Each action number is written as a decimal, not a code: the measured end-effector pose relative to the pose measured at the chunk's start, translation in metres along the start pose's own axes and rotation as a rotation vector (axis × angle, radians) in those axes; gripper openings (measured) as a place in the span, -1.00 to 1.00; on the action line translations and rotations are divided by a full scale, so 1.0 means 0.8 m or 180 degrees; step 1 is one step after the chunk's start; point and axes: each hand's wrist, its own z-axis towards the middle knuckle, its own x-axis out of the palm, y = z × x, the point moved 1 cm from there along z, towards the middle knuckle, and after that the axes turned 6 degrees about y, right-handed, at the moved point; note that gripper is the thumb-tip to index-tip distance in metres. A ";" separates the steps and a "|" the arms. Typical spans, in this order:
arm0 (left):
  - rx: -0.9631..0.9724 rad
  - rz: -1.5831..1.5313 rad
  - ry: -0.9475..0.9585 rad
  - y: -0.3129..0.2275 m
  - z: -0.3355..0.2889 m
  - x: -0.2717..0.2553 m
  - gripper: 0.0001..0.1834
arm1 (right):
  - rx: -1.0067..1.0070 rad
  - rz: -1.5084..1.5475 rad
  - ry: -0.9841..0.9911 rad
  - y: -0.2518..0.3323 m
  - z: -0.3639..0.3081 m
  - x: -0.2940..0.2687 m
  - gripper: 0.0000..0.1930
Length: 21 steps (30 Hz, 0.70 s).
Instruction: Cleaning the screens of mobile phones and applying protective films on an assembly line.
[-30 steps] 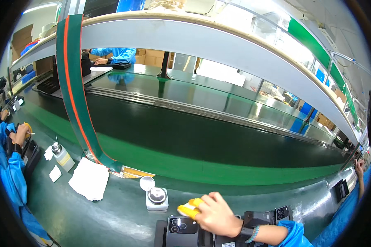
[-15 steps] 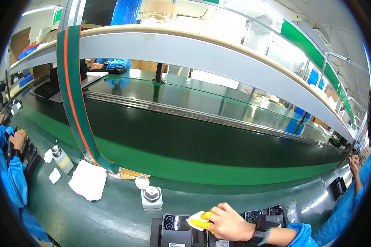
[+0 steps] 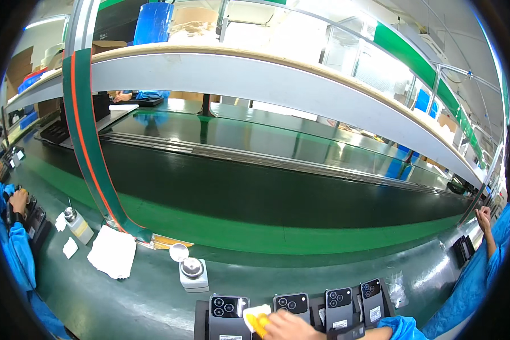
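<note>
My right hand (image 3: 287, 326) comes in at the lower edge, yellow covers on its fingertips, pinching a folded white wipe (image 3: 260, 310). It lies between a dark grey phone (image 3: 226, 323) at the left end of a row and a second phone (image 3: 294, 301), whose lower part it hides. The wipe is by the first phone's right edge; whether they touch, I cannot tell. Two more phones, one nearer (image 3: 338, 309) and one at the far right (image 3: 372, 300), lie camera side up in the same black tray (image 3: 200, 322). My left hand is out of view.
A pump bottle (image 3: 194, 277) with its lid up stands behind the tray. Left of it lie a white paper stack (image 3: 112, 252) and another bottle (image 3: 79, 226). A green strap (image 3: 84, 130) hangs from the shelf (image 3: 255, 71). Co-workers' hands show left (image 3: 18, 201) and right (image 3: 483, 220).
My right hand has moved left and down with the wipe, uncovering more of the phones on the right. The whole view has shifted slightly.
</note>
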 end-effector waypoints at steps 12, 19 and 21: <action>-0.0240 -0.0024 0.0017 0.000 -0.004 -0.003 -0.08 | -0.0041 0.0283 -0.0109 -0.025 0.028 0.017 -0.64; -0.0115 -0.0070 0.0102 -0.008 0.002 -0.004 -0.09 | -0.1246 0.1121 0.0194 0.025 -0.026 -0.012 -0.55; -0.0075 -0.0015 0.0101 -0.012 0.003 -0.009 -0.10 | -0.1196 0.1532 0.0333 0.017 -0.025 -0.015 -0.60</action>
